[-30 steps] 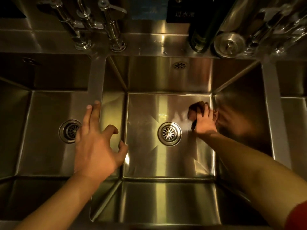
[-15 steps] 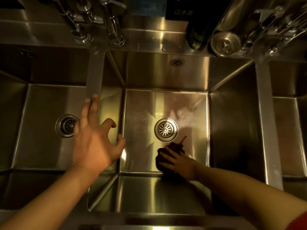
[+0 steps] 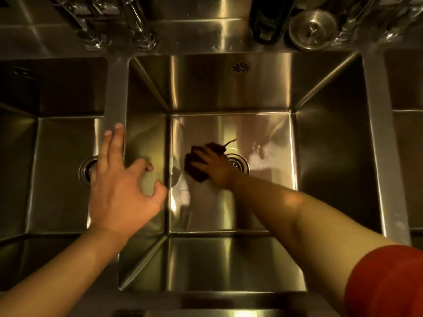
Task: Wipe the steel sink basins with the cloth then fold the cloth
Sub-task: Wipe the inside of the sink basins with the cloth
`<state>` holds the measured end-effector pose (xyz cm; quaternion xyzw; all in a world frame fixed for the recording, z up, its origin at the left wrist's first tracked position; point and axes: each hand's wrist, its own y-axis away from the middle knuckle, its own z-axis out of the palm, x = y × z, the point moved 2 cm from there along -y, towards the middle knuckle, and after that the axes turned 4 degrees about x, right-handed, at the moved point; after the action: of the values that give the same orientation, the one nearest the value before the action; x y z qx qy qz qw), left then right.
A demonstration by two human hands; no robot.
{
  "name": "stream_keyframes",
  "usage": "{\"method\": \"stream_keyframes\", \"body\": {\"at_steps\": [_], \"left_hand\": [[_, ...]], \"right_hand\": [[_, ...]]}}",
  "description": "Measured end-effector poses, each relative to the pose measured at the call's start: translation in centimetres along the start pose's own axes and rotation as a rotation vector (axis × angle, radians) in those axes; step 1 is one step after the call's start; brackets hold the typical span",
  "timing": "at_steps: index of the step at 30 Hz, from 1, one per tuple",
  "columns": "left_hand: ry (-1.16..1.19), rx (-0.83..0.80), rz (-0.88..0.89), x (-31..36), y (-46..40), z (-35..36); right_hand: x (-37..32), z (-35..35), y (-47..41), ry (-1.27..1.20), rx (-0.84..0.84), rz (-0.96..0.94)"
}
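1. Middle basin [image 3: 229,213]: right hand [image 3: 216,167] presses the cloth [image 3: 194,167] onto its floor, just left of the drain [image 3: 239,164].
2. Left hand [image 3: 121,188] rests on the divider [image 3: 116,92] between left basin [image 3: 57,179] and middle basin.
3. Taps [image 3: 142,35] stand behind, on the ledge.

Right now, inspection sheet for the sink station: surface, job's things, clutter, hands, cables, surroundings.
Surface: middle basin floor shows pale smears right of its drain.
Job's things: dark cloth on the floor, left of the drain.
Clutter: loose strainer and dark bottle on back ledge.
Hands: right hand presses the cloth; left hand spread above the divider, holding nothing.
Cables: nothing seen.
Surroundings: taps behind; left basin beside.
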<state>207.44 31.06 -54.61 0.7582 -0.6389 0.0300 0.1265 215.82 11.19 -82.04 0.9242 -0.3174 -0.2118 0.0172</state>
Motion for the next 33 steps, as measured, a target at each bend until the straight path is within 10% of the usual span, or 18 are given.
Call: {"method": "stream_keyframes", "body": {"at_steps": [4,12,22,33], "left_hand": [[0.006,0.014,-0.01,-0.2,0.0,0.0],[0.013,0.008,-0.006,-0.1,-0.1,-0.2],[-0.002,-0.014,-0.017,-0.1,-0.1,-0.2],[0.01,-0.021,-0.025,-0.2,0.0,-0.1]], "right_hand": [[8.5,-3.5,5.1,0.04,0.164,0.172],[11.2,-6.1,12.5,0.113,-0.051,0.591],[-6.8,3.8,13.9,-0.017,-0.14,0.07],[-11.1,3.6,3.3,-0.071,-0.28,-0.369]]}}
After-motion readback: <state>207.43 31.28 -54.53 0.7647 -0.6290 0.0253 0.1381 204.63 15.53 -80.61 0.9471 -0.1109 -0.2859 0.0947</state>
